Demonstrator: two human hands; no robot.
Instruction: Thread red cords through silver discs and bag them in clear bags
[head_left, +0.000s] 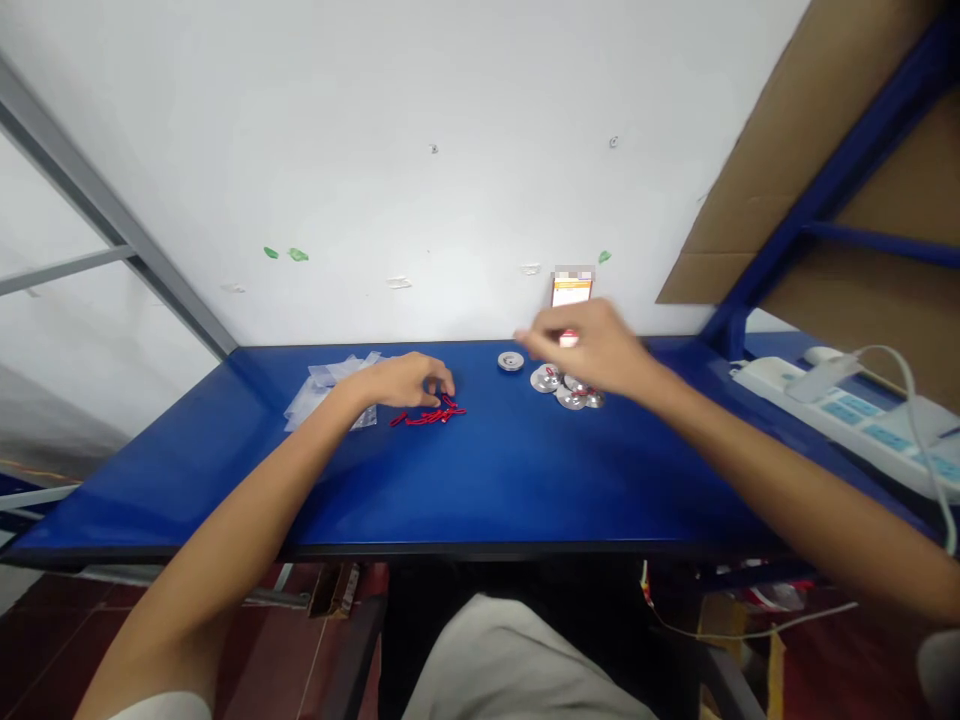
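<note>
White wall (375,150) rising along the full back edge of the blue desk (480,490). Dark red tile floor (60,640) below the desk's front edge. Blue steel shelf frame (825,200) and brown cardboard sheet (780,170) overhanging the desk's right end; grey metal frame (97,190) off its left end. White power strip (832,410) beyond the desk's right end, with a white cable (911,420) looping down past the desk's front edge.

On the desk, left of centre near the back edge: crumpled clear plastic bags (330,390). Just right of those, near the desk's middle, a loose heap of small red pieces (429,415), exact kind too small to tell. Right of the desk's middle, overlapping round metal discs (562,388) in a low cluster, some with red marks; one lone disc (510,361) apart from the cluster, near the back edge. Orange-and-white printed card (571,292) standing against the wall behind the desk.

Left grip (405,380) low over the red pieces, fingers curled down and narrow, right at the heap; any hold on a piece impossible to tell. Right grip (585,345) raised above the disc cluster, motion-blurred, fingers stretched toward the lone disc; hold impossible to tell.
</note>
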